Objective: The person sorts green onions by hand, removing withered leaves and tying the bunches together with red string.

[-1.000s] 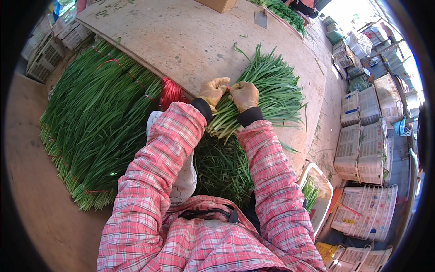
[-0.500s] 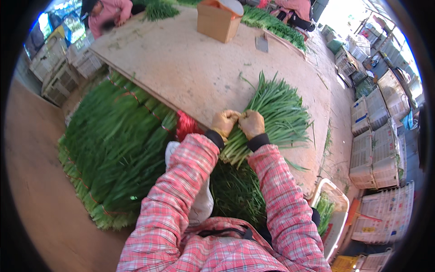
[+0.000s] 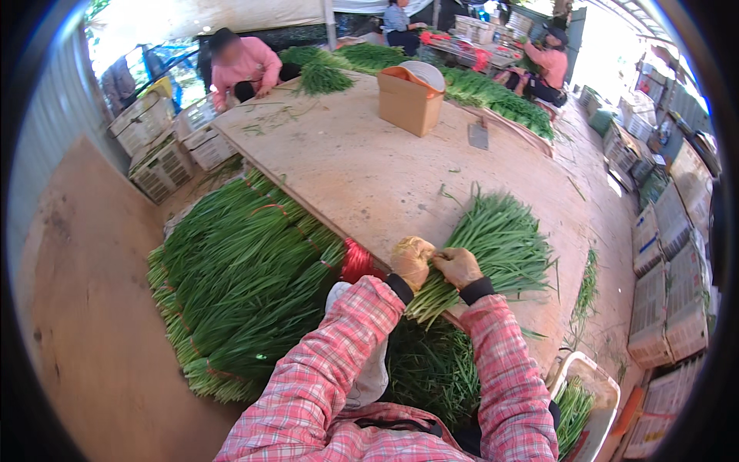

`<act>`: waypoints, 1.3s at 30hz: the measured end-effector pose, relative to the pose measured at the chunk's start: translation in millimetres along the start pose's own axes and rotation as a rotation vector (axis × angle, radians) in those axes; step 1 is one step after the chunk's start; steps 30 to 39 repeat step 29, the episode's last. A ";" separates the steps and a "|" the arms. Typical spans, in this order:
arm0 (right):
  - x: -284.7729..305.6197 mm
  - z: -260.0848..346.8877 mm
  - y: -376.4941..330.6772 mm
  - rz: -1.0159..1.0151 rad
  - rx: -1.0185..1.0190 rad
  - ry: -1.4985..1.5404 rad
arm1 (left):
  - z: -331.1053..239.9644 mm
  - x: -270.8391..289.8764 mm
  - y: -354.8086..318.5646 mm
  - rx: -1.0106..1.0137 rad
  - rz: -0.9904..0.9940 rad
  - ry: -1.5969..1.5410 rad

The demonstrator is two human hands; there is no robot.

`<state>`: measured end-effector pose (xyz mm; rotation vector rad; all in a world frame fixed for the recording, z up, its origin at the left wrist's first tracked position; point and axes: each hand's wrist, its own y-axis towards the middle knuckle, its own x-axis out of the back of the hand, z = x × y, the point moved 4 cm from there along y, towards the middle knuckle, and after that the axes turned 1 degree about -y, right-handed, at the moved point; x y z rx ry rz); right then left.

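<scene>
A loose bunch of garlic chives (image 3: pixel 504 239) lies on the wooden table (image 3: pixel 339 162), its pale stalk ends hanging over the near edge. Both my hands wear tan gloves and meet over the stalks. My left hand (image 3: pixel 412 260) is closed, with its knuckles up. Beside it my right hand (image 3: pixel 458 267) is closed in a pinch. Whatever thin thing the fingers hold is too small to make out. Left of my hands, a bundle of red ties (image 3: pixel 358 262) hangs at the table edge. Below it spreads a big pile of tied chive bunches (image 3: pixel 246 285).
A cardboard box (image 3: pixel 408 106) and a flat grey plate (image 3: pixel 478 135) sit farther back on the table. A white basket (image 3: pixel 615 400) with greens stands at lower right. Stacked crates (image 3: pixel 668 308) line the right side. Co-workers (image 3: pixel 258 65) sit beyond the table's far side.
My view has tilted up, so the table and my hands appear lower and more of the far side shows. Both hands stay together over the stalks, the left turned more knuckles-up.
</scene>
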<state>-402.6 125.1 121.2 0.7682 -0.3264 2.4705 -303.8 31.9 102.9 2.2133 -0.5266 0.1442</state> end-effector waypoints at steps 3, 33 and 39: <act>4.9 -3.1 -18.1 -0.080 -0.063 0.164 | -7.0 -4.4 -3.9 0.087 0.085 -0.115; -0.4 -93.1 -152.9 -0.527 -0.161 1.088 | -113.9 -30.4 -49.0 0.187 1.003 0.685; -0.4 -93.1 -152.9 -0.527 -0.161 1.088 | -113.9 -30.4 -49.0 0.187 1.003 0.685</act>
